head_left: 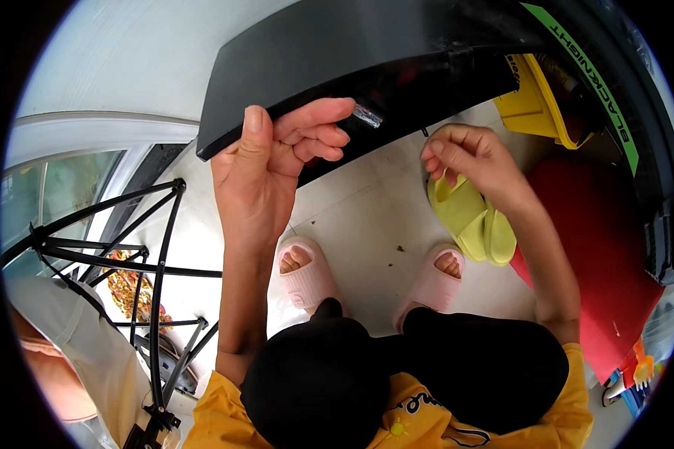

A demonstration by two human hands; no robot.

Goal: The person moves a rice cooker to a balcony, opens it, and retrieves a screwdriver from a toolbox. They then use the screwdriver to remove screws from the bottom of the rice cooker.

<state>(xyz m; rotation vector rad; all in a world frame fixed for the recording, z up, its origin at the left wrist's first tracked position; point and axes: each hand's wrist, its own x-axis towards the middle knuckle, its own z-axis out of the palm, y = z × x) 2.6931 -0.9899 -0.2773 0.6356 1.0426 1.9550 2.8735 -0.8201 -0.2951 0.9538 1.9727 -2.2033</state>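
Observation:
My left hand (273, 146) is palm up by the front edge of a black tabletop (337, 45). Its thumb stands apart at the edge and its fingers are loosely curled, with nothing seen in them. Just beyond the fingertips is a small shiny silver piece (368, 115) against the dark area below the edge. To the right, my right hand (475, 161) hangs above lime-green slippers (472, 224), fingers curled in and thumb pressed toward the index finger. A tiny dark tip (425, 132) shows beside these fingers; what they hold, if anything, cannot be made out.
A black tubular folding frame (161, 269) stands at left, near a glass door (60, 191). My feet are in pink slippers (307, 280) on the pale tiled floor (367, 202). At right are a yellow bin (535, 105) and a red fabric item (606, 247).

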